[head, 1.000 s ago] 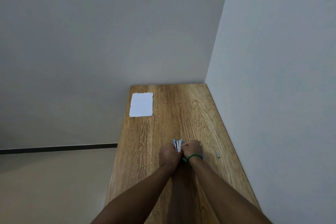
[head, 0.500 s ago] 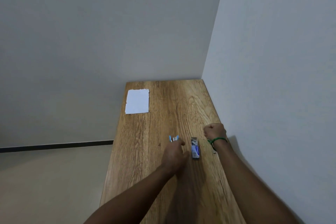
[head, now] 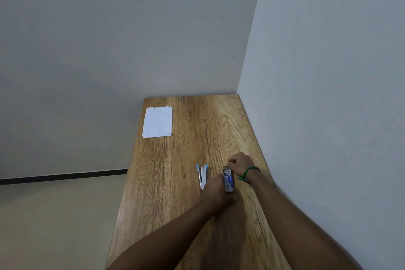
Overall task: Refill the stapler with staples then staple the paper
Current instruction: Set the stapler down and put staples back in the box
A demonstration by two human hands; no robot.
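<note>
The blue and silver stapler [head: 202,174] lies swung open on the wooden table [head: 186,215]. Just right of it sits a small staple box [head: 228,180], blue and grey. My left hand [head: 215,190] rests between the two, its fingers against the box's near left side, gripping it. At the box's far end is my right hand [head: 240,163], a green band on its wrist and its fingers curled shut. Whether they pinch anything is hidden. The white paper [head: 157,122] lies far off at the table's back left corner.
The table runs along a wall [head: 328,94] on its right and ends at another wall at the back. Its left edge drops to the floor [head: 54,226].
Both hands were together on the stapler. The stapler now lies open on the table, my left hand has shifted right onto the staple box, and my right hand swung right, then came to the box's far end.
</note>
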